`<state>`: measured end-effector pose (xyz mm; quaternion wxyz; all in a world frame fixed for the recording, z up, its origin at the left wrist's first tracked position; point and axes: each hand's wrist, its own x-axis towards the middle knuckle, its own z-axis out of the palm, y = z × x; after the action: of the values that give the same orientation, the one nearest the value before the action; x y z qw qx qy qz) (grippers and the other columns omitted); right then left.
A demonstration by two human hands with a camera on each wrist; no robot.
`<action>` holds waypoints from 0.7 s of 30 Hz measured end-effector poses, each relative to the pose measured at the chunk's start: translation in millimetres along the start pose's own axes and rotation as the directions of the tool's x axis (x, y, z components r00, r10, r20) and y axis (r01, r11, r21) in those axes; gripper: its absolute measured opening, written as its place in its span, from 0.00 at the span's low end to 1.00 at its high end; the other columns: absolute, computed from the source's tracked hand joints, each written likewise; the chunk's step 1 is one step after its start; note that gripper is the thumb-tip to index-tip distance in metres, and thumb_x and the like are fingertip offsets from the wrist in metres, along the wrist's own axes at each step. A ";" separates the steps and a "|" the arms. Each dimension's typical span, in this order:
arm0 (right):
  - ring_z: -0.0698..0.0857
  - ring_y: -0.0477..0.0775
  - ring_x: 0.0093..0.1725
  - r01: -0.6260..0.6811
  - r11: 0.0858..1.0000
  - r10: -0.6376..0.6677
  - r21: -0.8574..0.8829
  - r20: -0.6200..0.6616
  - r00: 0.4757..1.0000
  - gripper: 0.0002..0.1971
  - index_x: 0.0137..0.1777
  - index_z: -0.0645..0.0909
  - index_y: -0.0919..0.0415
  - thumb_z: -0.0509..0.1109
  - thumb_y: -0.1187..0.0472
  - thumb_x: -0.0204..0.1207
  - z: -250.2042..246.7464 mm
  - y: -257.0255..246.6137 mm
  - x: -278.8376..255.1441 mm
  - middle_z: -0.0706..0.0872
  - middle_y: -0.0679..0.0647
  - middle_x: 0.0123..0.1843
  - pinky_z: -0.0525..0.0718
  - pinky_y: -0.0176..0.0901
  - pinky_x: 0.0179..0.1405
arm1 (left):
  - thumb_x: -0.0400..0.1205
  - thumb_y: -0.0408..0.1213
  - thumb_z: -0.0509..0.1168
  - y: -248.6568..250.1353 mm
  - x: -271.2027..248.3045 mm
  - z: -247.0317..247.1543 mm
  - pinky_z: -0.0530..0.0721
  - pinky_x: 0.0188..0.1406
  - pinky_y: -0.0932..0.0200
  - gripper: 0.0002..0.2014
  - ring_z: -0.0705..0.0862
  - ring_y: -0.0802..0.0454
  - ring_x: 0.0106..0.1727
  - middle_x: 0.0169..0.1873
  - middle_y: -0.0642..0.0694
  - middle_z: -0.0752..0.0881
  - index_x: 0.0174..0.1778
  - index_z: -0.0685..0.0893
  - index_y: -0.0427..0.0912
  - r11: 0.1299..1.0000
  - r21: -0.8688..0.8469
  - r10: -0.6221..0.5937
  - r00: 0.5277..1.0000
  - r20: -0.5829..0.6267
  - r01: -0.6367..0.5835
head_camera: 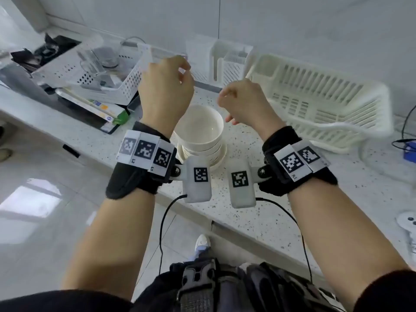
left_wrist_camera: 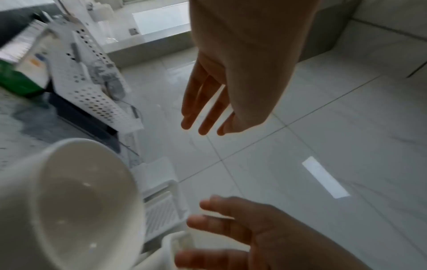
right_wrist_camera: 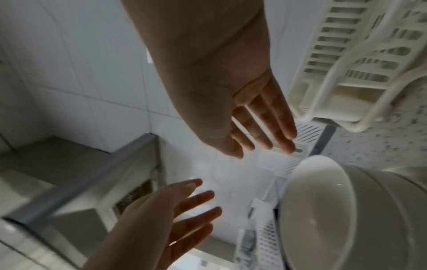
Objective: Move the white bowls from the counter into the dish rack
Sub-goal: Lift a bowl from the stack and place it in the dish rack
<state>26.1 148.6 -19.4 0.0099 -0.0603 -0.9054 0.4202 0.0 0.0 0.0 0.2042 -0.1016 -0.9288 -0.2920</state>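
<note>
A stack of several white bowls (head_camera: pixel 199 129) sits on a white plate (head_camera: pixel 221 157) on the speckled counter, near its front edge. My left hand (head_camera: pixel 166 86) hovers above and just left of the stack, empty, with its fingers loosely bent. My right hand (head_camera: pixel 240 100) hovers above and just right of it, also empty. The left wrist view shows the left hand (left_wrist_camera: pixel 205 106) with straight fingers over the top bowl (left_wrist_camera: pixel 69 210). In the right wrist view the right hand (right_wrist_camera: pixel 261 124) spreads relaxed fingers beside the stack (right_wrist_camera: pixel 323 210). The cream slatted dish rack (head_camera: pixel 326 97) stands empty to the right.
A white perforated basket (head_camera: pixel 126 86) holding glasses rests on boxes (head_camera: pixel 105 111) at the left. A small white slatted holder (head_camera: pixel 229 61) stands against the tiled wall behind the bowls. A blue device (head_camera: pixel 409 152) with a cable lies far right.
</note>
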 end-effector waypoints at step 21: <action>0.84 0.63 0.27 -0.250 0.959 0.247 -0.137 -0.036 0.968 0.14 0.53 0.84 0.73 0.62 0.78 0.71 68.9 37.1 39.0 0.85 0.67 0.50 0.88 0.54 0.17 | 0.78 0.52 0.52 -107.9 -14.8 77.7 0.85 0.39 0.30 0.28 0.78 0.47 0.33 0.30 0.38 0.76 0.36 0.77 0.25 0.794 -0.358 -0.308 0.833 0.460 0.491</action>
<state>-13.6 124.6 -93.4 -0.0387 -0.1780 -0.9178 0.3527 -44.8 -42.9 -118.5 -0.0768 0.0011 -0.8530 -0.5162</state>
